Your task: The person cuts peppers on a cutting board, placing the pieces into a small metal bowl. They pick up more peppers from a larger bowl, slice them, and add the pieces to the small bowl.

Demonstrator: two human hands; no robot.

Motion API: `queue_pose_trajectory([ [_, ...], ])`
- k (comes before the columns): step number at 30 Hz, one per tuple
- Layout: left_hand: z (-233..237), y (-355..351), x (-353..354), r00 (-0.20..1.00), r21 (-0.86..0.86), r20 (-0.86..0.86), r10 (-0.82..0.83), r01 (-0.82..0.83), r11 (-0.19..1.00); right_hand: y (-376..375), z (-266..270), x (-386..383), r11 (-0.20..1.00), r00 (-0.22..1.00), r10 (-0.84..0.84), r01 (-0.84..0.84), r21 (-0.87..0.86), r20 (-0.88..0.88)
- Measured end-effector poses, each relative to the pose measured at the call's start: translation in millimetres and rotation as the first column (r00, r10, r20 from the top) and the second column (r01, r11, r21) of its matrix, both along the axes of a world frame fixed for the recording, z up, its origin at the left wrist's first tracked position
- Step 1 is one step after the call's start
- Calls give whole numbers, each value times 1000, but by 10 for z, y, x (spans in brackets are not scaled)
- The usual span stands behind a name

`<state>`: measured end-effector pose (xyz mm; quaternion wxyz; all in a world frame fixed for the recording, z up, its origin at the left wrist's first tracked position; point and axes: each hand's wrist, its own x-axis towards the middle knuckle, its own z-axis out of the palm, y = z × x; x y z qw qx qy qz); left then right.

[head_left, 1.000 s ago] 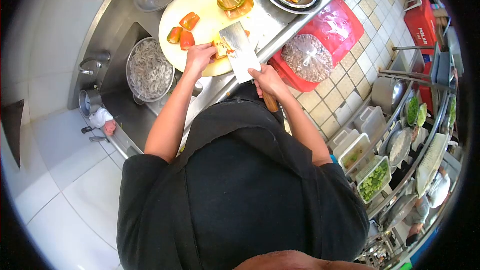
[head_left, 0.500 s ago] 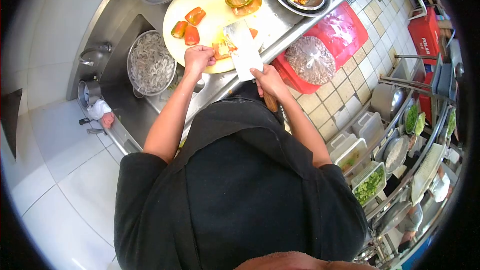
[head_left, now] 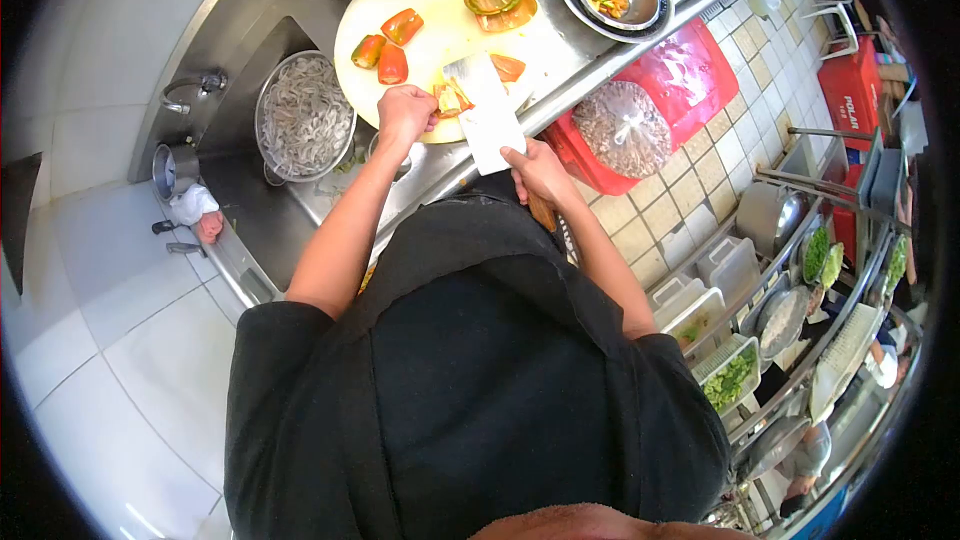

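My right hand [head_left: 540, 172] grips the wooden handle of a cleaver [head_left: 487, 127], its wide blade lying over the near part of a round pale cutting board [head_left: 432, 40]. Just left of the blade, the closed fingers of my left hand [head_left: 406, 116] pinch the edge of a cut bell pepper piece [head_left: 448, 100]. Red-orange pepper chunks [head_left: 393, 64] rest farther left on the board. Hollow, curved pepper pieces [head_left: 500, 6] sit toward its far right. Another orange piece [head_left: 508, 67] lies right beside the blade.
Left of the board, a colander [head_left: 262, 125] of pale grey strips stands in the sink [head_left: 238, 175]. A steel bowl of diced pepper [head_left: 650, 2] is at the right. A red container [head_left: 592, 165] holds a filled plastic bag. Shelves with food tubs [head_left: 728, 270] line the right side.
The whole view has shifted slightly. The cleaver blade has moved a little toward me, and more of the cut pepper shows between it and my left fingers. Both grips stay the same.
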<state>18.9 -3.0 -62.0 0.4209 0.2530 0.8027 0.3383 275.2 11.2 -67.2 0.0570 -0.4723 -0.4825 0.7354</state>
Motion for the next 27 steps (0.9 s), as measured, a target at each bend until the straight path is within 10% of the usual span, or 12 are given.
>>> queue_pose_trajectory([
  [27,82,-105,159,952,22,-282,-117,128,992,20,-103,-18,997,997,73,-74,19,4],
])
